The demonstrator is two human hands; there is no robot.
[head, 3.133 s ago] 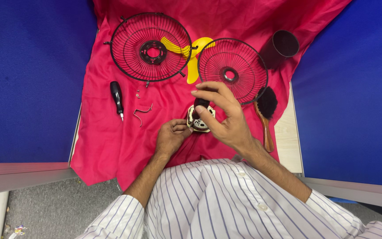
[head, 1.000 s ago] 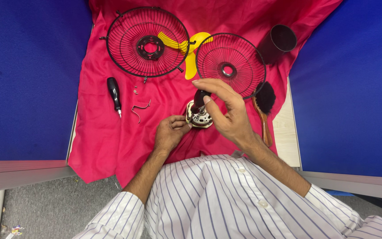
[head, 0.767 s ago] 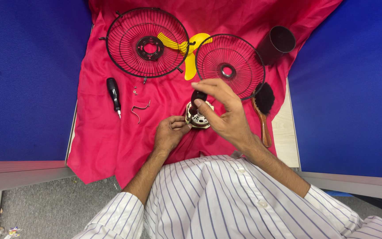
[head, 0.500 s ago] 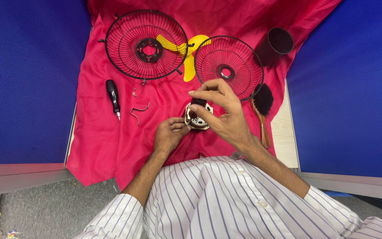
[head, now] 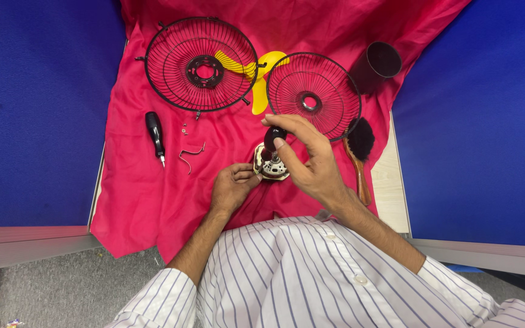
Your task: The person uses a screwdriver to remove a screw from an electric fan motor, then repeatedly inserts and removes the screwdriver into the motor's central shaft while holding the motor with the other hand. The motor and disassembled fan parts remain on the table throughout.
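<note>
With the left hand (head: pixel 231 187) pinching the fan motor (head: pixel 271 166) and the right hand (head: pixel 307 161) clamped on a screwdriver handle (head: pixel 273 139), the tip could likely slip off and gouge the windings.

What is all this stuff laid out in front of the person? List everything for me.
Fan grille: 1, black wire, larger, top left of the cloth.
Second fan grille: 1, black wire, smaller, to the right of the first.
Fan blade: 1, yellow, lying partly under both grilles.
Cup-shaped housing: 1, black, top right.
Brush: 1, black bristles with a wooden handle, right edge of the cloth.
Spare screwdriver: 1, black handle, left side.
Wire clip: 1, metal, bent, beside the spare screwdriver.
Small washers: a few, metal, above the clip.
Cloth: 1, red, covering the table.
Motor: 1, metal, centre.
Screwdriver: 1, dark handle, upright on the motor.
Left hand: steadying the motor.
Right hand: gripping the screwdriver handle.
</note>
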